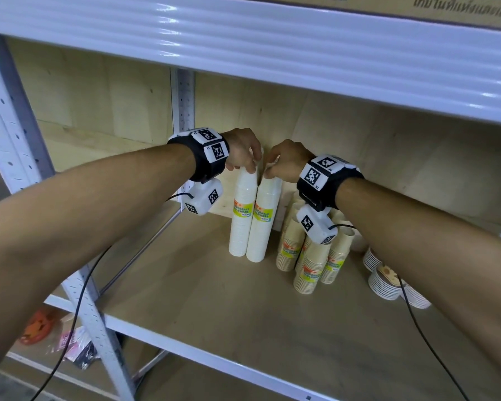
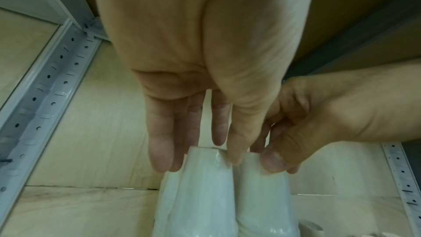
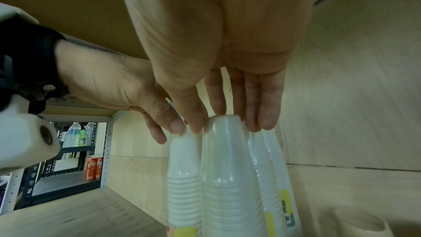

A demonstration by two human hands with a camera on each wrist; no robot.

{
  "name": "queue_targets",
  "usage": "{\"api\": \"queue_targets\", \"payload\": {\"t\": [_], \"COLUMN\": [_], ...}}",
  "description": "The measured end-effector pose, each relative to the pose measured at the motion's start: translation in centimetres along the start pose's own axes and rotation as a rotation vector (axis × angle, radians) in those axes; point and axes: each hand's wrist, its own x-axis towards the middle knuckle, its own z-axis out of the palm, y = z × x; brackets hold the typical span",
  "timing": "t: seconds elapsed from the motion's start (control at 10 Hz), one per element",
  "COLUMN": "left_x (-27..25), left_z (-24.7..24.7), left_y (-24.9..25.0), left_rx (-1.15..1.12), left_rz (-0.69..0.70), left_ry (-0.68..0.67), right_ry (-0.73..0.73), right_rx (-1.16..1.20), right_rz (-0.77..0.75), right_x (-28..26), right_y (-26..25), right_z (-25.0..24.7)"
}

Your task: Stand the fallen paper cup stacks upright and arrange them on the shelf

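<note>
Two tall white paper cup stacks stand upright and touching near the back of the wooden shelf: the left stack [image 1: 241,227] [image 2: 205,195] [image 3: 182,177] and the right stack [image 1: 262,235] [image 2: 264,201] [image 3: 230,177]. My left hand [image 1: 248,166] [image 2: 200,159] pinches the top of the left stack between thumb and fingers. My right hand [image 1: 271,173] [image 3: 227,123] grips the top of the right stack the same way. In the right wrist view, more white stacks [image 3: 266,168] lean just behind these two.
Several tan cup stacks [image 1: 310,264] stand clustered right of the white ones, under my right wrist. Low stacks of bowls [image 1: 383,282] sit further right. The upper shelf beam [image 1: 272,47] hangs close overhead. Bare shelf board [image 1: 185,285] lies left and in front.
</note>
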Motion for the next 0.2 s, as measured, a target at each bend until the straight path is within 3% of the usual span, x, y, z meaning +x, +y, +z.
{"api": "queue_targets", "payload": {"t": [0.2], "left_x": [-0.33], "left_z": [-0.99], "left_y": [0.17], "left_rx": [0.049], "left_rz": [0.011], "left_ry": [0.061], "right_ry": [0.103], "right_rx": [0.014], "right_rz": [-0.023], "right_x": [-1.04], "right_y": [-0.02], "right_z": [-0.97]}}
